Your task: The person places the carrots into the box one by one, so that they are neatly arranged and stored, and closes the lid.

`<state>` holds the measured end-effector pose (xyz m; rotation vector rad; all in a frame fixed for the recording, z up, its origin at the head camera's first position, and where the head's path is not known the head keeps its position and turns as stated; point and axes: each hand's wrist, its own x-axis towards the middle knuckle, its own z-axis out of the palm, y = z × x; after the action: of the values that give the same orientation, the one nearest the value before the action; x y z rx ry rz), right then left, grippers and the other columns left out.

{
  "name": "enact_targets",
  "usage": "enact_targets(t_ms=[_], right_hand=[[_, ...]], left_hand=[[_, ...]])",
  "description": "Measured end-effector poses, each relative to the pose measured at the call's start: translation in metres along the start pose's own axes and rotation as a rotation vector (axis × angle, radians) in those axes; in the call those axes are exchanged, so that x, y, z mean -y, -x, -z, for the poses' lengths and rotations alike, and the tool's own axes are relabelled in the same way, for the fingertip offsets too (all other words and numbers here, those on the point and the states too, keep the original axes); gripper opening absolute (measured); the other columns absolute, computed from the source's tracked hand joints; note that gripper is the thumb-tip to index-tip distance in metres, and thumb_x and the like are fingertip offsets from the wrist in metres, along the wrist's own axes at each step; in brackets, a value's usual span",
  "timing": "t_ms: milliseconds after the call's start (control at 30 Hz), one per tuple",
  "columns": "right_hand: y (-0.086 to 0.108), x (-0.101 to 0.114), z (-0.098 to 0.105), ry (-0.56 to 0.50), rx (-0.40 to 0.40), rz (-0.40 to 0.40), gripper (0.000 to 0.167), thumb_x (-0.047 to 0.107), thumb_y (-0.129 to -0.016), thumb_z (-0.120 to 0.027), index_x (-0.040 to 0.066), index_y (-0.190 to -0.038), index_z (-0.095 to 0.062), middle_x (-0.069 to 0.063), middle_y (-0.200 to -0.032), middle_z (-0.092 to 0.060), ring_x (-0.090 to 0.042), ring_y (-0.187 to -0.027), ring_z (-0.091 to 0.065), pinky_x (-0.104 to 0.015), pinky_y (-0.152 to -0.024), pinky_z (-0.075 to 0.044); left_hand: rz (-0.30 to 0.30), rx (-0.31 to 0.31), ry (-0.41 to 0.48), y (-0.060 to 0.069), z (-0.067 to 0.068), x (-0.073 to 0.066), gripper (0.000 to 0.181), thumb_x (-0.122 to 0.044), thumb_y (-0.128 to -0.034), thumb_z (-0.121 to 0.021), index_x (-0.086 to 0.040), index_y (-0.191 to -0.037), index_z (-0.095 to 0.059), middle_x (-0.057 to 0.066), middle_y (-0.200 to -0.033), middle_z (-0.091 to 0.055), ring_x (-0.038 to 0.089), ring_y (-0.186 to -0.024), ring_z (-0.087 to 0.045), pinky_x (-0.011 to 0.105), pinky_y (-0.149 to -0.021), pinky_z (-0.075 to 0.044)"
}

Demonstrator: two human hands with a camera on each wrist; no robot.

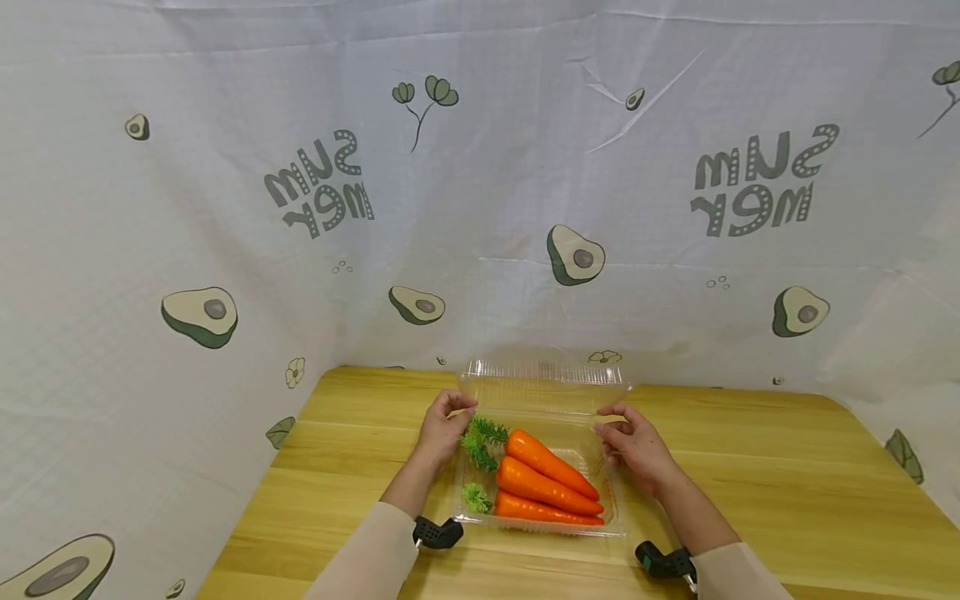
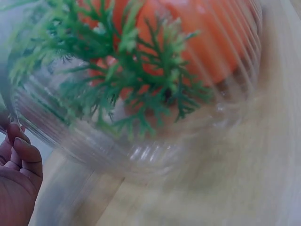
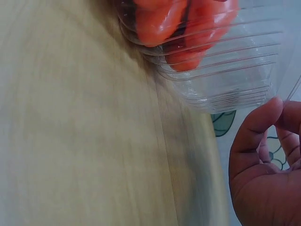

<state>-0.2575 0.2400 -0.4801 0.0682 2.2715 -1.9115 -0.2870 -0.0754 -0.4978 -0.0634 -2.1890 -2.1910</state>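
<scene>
A clear plastic clamshell box (image 1: 617, 510) lies on the table with its ribbed lid (image 1: 543, 390) raised at the far side. Inside lie three orange carrots (image 1: 549, 483), their green leafy tops (image 1: 480, 446) toward the left and tips toward the right. At the box's far left corner, my left hand (image 1: 442, 429) pinches the plastic edge between thumb and finger. My right hand (image 1: 637, 446) pinches the far right corner. Up close, the right wrist view shows that thumb and fingertip meeting on the rim (image 3: 277, 94). Leafy tops (image 2: 127, 70) fill much of the left wrist view.
The wooden table (image 1: 750, 467) extends to both sides of the box. Behind it and along the left hangs a white cloth (image 1: 480, 208) printed with avocados and lettering. Black wrist cameras (image 1: 438, 533) sit on both forearms near the box's front corners.
</scene>
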Motion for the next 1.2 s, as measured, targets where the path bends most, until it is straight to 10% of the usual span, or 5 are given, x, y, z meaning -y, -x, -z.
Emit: enact_targets(t_ms=[500,633,933,1200], right_hand=[[0.000,-0.001,0.000,-0.007,-0.008,0.022,0.035,0.016,-0.105,-0.058,0.000,-0.133,-0.044,0.001,-0.083,-0.054,-0.010,-0.065,-0.051,-0.021,-0.059,-0.051],[-0.002,-0.005,0.002,-0.023,0.009,0.044,0.029,0.017,-0.104,-0.060,0.004,-0.127,-0.049,0.002,-0.084,-0.057,-0.009,-0.066,-0.053,-0.021,-0.059,-0.052],[-0.002,-0.003,-0.001,0.004,-0.042,0.031,0.036,0.011,-0.104,-0.057,-0.003,-0.134,-0.042,0.003,-0.079,-0.054,-0.009,-0.064,-0.052,-0.021,-0.057,-0.050],[0.006,0.006,0.007,0.105,-0.015,-0.041,0.047,0.028,-0.109,-0.048,-0.001,-0.145,-0.041,-0.013,-0.115,-0.063,-0.014,-0.082,-0.062,-0.027,-0.068,-0.057]], left_hand=[[0.051,0.057,0.122,0.000,0.009,0.004,0.014,-0.005,-0.1028,-0.049,0.003,-0.105,-0.060,0.012,-0.107,-0.072,0.011,-0.065,-0.052,0.021,-0.060,-0.045],[0.069,0.081,0.154,0.002,0.012,0.001,0.028,-0.020,-0.1077,-0.043,0.002,-0.106,-0.059,0.021,-0.114,-0.067,0.012,-0.065,-0.052,0.022,-0.061,-0.045],[0.130,0.136,0.152,0.006,0.020,0.002,0.024,-0.033,-0.1054,-0.055,-0.010,-0.100,-0.061,-0.002,-0.096,-0.064,0.010,-0.073,-0.055,0.024,-0.067,-0.050],[0.162,0.174,0.095,0.009,0.026,0.007,0.038,-0.031,-0.1031,-0.060,-0.001,-0.125,-0.063,-0.003,-0.101,-0.062,0.010,-0.077,-0.057,0.025,-0.068,-0.050]])
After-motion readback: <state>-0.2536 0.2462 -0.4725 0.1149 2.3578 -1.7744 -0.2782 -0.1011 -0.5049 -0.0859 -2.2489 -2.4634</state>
